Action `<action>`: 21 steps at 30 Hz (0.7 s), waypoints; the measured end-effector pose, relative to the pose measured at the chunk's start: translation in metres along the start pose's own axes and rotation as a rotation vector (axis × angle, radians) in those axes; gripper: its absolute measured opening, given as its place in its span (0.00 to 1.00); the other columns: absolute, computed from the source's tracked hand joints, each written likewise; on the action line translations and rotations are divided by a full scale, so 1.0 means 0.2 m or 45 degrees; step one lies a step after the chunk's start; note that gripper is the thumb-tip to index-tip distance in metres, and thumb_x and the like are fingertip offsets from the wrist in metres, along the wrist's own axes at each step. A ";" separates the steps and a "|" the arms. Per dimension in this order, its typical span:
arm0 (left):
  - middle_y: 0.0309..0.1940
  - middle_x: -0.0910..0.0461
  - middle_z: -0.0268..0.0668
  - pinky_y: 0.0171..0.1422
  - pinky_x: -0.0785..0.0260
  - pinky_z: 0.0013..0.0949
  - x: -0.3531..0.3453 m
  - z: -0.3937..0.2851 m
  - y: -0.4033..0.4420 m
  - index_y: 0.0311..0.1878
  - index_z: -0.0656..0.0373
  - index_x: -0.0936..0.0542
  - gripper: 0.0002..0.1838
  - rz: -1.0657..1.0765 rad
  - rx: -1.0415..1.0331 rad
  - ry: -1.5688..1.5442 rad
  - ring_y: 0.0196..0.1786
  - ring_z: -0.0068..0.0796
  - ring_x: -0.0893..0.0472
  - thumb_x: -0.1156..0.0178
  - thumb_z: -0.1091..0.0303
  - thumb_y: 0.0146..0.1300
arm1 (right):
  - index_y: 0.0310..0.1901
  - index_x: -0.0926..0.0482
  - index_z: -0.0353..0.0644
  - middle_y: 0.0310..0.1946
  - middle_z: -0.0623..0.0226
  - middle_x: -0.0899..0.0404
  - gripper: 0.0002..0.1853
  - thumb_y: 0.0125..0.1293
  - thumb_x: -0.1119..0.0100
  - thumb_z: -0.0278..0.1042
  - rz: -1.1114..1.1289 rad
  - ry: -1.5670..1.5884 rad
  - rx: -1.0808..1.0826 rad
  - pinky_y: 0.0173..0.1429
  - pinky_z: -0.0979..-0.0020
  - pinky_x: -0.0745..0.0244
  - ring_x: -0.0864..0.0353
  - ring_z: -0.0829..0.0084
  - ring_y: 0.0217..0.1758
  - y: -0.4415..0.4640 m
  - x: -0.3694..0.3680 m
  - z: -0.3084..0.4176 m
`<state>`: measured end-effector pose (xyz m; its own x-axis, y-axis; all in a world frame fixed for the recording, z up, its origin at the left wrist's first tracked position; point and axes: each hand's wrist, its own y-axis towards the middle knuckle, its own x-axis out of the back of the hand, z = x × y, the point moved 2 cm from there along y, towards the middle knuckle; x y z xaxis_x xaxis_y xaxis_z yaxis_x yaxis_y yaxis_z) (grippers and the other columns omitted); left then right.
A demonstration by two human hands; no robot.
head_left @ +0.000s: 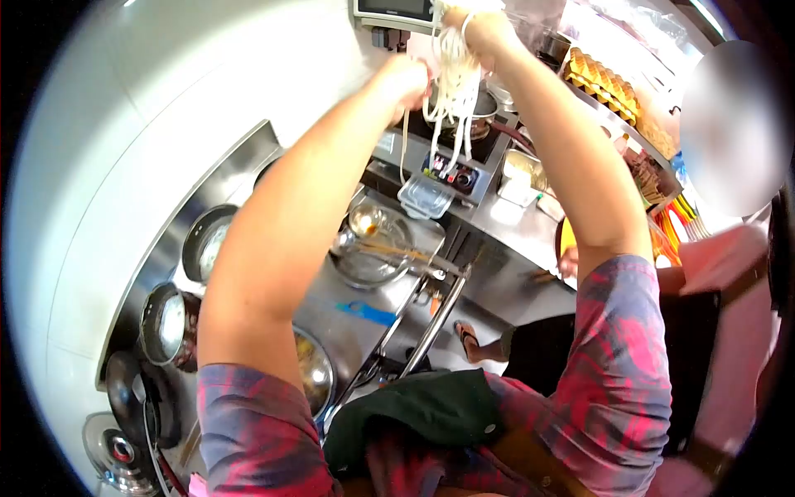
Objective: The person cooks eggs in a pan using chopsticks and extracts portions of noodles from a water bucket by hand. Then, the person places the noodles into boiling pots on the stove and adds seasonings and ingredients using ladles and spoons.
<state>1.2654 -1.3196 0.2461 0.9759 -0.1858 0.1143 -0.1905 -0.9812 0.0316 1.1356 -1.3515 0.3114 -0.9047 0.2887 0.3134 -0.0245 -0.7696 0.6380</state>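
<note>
Shirt (571, 398): short-sleeved, mottled grey-violet with irregular streaks and blotches of pink-red, tie-dye in look. Left sleeve (261, 422): loose, plain hem, the pink-red densest in its lower part. Right sleeve (623, 348): same cloth, creased, larger pink-red patches. Front piece (414, 422): dark green, near black in its folds, soft cloth; one small, pale, round fastening (489, 429) near its right edge. Brown panel (526, 460): lower front, beside the green. Forearms: uncovered. Left hand (406, 83) and right hand (490, 40): bare.
</note>
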 end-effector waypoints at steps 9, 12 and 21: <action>0.38 0.28 0.37 0.46 0.37 0.33 -0.38 -0.06 1.05 0.43 0.61 0.29 0.11 -0.024 0.019 0.075 0.44 0.28 0.31 0.57 0.71 0.59 | 0.35 0.25 0.34 0.28 0.55 0.25 0.14 0.48 0.44 0.34 0.024 -0.281 -0.204 0.35 0.63 0.29 0.26 0.65 0.30 0.64 0.16 -0.65; 0.46 0.30 0.38 0.51 0.38 0.34 -0.42 0.06 0.96 0.49 0.58 0.32 0.15 0.023 0.135 0.007 0.50 0.30 0.33 0.56 0.71 0.59 | 0.33 0.24 0.38 0.26 0.58 0.24 0.13 0.49 0.45 0.39 0.126 -0.873 -0.060 0.32 0.67 0.29 0.24 0.65 0.30 0.66 0.11 -0.99; 0.43 0.28 0.33 0.45 0.36 0.26 0.05 0.56 0.38 0.52 0.57 0.32 0.17 0.215 0.159 0.429 0.43 0.21 0.29 0.51 0.70 0.58 | 0.38 0.26 0.35 0.29 0.56 0.24 0.11 0.54 0.47 0.30 0.445 -0.369 -0.965 0.25 0.63 0.30 0.23 0.59 0.30 0.46 -0.02 -1.79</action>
<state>1.2725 -1.4021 0.1391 0.8385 -0.3379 0.4275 -0.3109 -0.9410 -0.1339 0.9850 -1.6282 0.1169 -0.7725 0.0201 0.6347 -0.1352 -0.9818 -0.1335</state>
